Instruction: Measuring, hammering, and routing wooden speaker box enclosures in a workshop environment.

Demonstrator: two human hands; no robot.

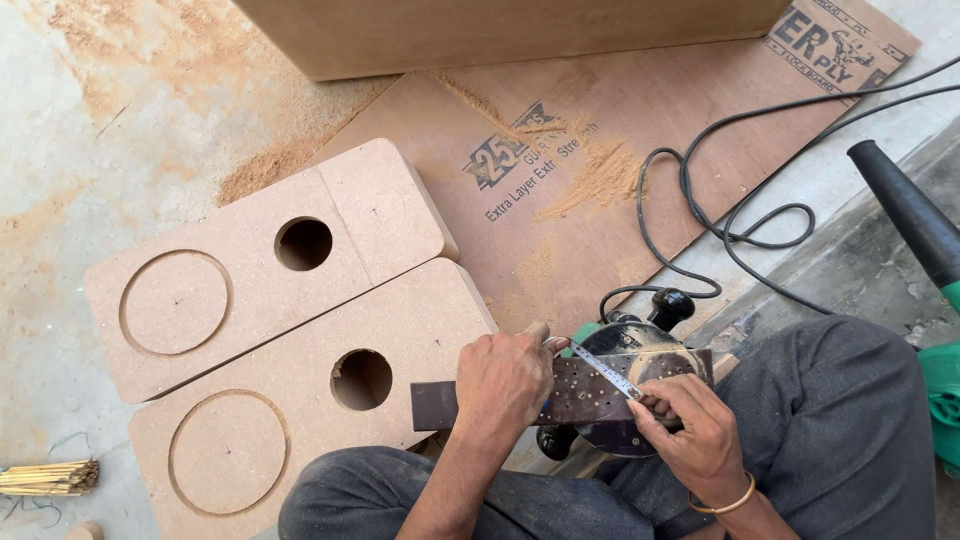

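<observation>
— While you've got that rule out, how far along are the two panels?

— Both MDF panels lie flat on the concrete floor (pixel 90 120) to my left, side by side and touching along one long edge. The far panel (pixel 250 270) and the near panel (pixel 300 400) each already have a small round hole cut clean through and a large circle grooved in, with the discs not yet dropped out. So I judge the small cuts done and the big ones only part way.

— And your hands?

— My left hand (pixel 503 385) is closed on the dark perforated bar (pixel 560 395) fixed across the router (pixel 625 385), which sits on the floor between my knees. My right hand (pixel 690 435) pinches a steel rule (pixel 605 370) laid slantwise against that bar.

— Anything else about?

— The router's black cable (pixel 720 225) loops over a plywood sheet (pixel 620 150) dusted with sawdust, and a green blower (pixel 930 290) lies to my right.
</observation>
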